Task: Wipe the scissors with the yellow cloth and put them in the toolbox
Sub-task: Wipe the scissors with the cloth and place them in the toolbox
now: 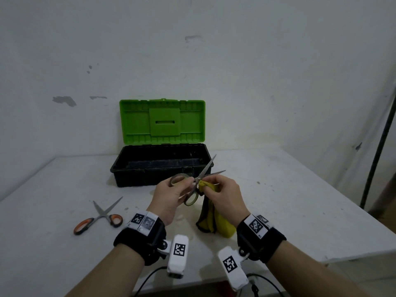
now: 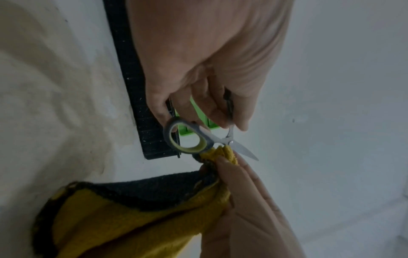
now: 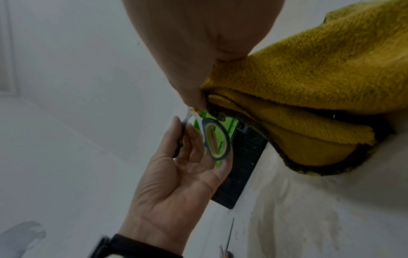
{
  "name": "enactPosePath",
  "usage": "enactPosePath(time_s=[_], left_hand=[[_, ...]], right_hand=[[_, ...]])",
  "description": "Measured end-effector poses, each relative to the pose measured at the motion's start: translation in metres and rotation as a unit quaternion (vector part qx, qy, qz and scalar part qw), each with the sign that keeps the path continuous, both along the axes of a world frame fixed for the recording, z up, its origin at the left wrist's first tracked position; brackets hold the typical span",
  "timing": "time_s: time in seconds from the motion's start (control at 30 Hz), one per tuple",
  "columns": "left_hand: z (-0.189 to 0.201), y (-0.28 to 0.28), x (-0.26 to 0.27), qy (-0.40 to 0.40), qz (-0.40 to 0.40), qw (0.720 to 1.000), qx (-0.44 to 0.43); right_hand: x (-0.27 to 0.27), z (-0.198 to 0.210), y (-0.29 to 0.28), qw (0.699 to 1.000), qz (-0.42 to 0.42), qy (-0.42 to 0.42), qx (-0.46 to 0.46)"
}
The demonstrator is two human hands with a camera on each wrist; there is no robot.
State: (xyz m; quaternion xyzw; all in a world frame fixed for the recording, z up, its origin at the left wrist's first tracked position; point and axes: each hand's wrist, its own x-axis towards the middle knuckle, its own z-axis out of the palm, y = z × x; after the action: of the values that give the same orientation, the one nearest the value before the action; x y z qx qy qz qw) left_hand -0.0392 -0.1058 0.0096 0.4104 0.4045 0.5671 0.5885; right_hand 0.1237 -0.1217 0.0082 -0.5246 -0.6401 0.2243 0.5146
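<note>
Your left hand is raised above the table, palm turned inward, with its fingers and thumb curled around the handle loops of the grey-handled scissors; the blades are spread and point up and away toward the toolbox. Your right hand sits just beside it, knuckles up, pinching a fold of the yellow cloth against the scissors near the pivot, where the two blades cross. The rest of the cloth hangs down from that hand, its lower end resting on the table. The toolbox stands open behind both hands, black tray toward you, green lid upright against the wall. A second pair, the orange-handled scissors, lies open on the table to your left, well apart from your hands. Both forearms reach forward, each carrying a black wrist strap.
</note>
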Motion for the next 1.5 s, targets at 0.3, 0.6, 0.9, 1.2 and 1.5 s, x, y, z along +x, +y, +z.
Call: enactPosePath(time_s=[0.3, 0.6, 0.9, 1.2, 1.5], left_hand=[[-0.007, -0.002, 0.013, -0.037, 0.011, 0.999, -0.030], [-0.008, -0.005, 0.014, -0.022, 0.034, 0.998, -0.044], [-0.010, -0.009, 0.022, 0.050, 0.035, 0.998, -0.009], [-0.015, -0.012, 0.017, 0.050, 0.080, 0.995, 0.014], [-0.008, -0.011, 0.017, -0.012, 0.066, 0.998, -0.003]], right_hand=[[-0.003, -0.001, -0.002, 1.000, 0.009, 0.006, 0.001], [-0.002, 0.014, -0.014, 0.999, -0.021, -0.040, 0.031], [-0.004, 0.023, -0.004, 0.965, -0.017, -0.229, 0.125], [-0.004, 0.011, -0.010, 0.947, 0.017, -0.280, 0.154], [-0.004, 0.016, -0.013, 0.949, 0.014, -0.264, 0.170]])
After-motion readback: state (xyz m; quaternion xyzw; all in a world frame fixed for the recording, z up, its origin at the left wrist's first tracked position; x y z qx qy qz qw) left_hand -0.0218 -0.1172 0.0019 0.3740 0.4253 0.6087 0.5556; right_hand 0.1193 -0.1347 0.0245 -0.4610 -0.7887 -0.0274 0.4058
